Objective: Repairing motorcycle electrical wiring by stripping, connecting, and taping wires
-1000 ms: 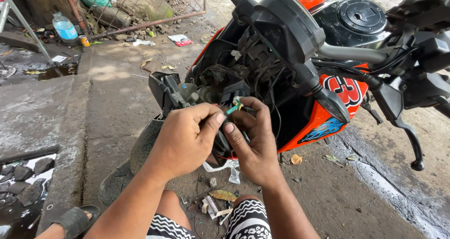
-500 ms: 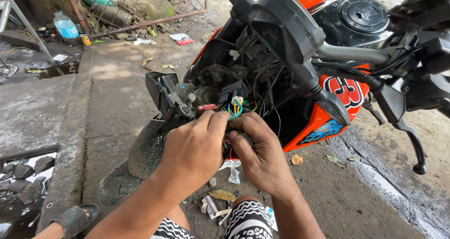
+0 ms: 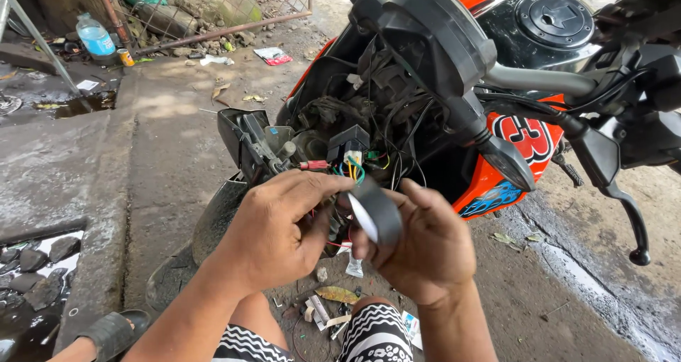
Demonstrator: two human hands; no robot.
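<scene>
Outdoor concrete ground (image 3: 163, 156), damp and littered, with a wire fence (image 3: 234, 0) and a plastic bottle (image 3: 93, 35) at the far edge. An orange-and-black motorcycle (image 3: 525, 135) stands with its front fairing removed, exposing a wiring bundle (image 3: 355, 160). Both forearms reach forward from below. The left hand (image 3: 273, 227) curls its fingers beside the wires. The right hand (image 3: 425, 245) grips a roll of black tape (image 3: 376, 213), held just below the wiring, between the two hands.

Head camera, looking down, close over hands (image 3: 355, 241), motorcycle (image 3: 440, 85) front.
</scene>
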